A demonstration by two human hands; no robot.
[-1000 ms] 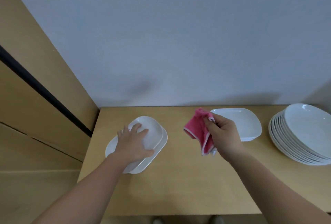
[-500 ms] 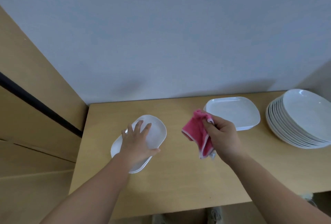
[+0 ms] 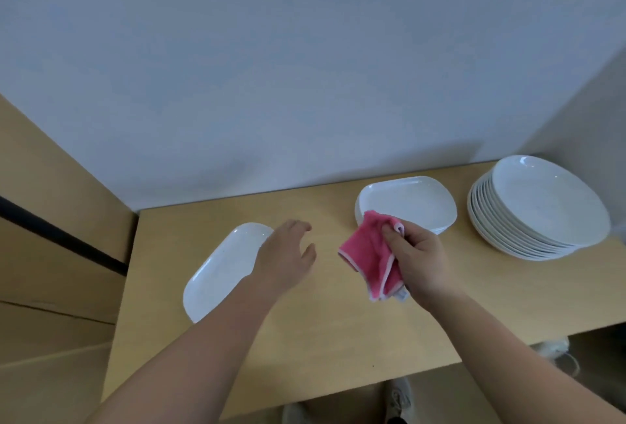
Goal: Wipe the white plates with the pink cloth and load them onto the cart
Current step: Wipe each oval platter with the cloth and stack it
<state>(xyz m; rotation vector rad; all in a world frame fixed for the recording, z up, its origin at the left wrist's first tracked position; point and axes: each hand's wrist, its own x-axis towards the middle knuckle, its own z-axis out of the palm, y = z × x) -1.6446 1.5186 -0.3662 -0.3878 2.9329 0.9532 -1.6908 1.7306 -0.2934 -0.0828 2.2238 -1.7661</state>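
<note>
pale wall backs a wooden table with bare wood along its front edge. a stack of round plates sits at the right edge, with a square plate beside it and an oblong plate near the left edge. the left hand hangs slack-fingered over that plate's end, holding nothing. the right hand grips the pink cloth mid-table.

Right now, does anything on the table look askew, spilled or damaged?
Nothing spilled or broken. The oblong plate lies diagonally on the table; the round plate stack looks orderly. The right hand grips the pink cloth.
</note>
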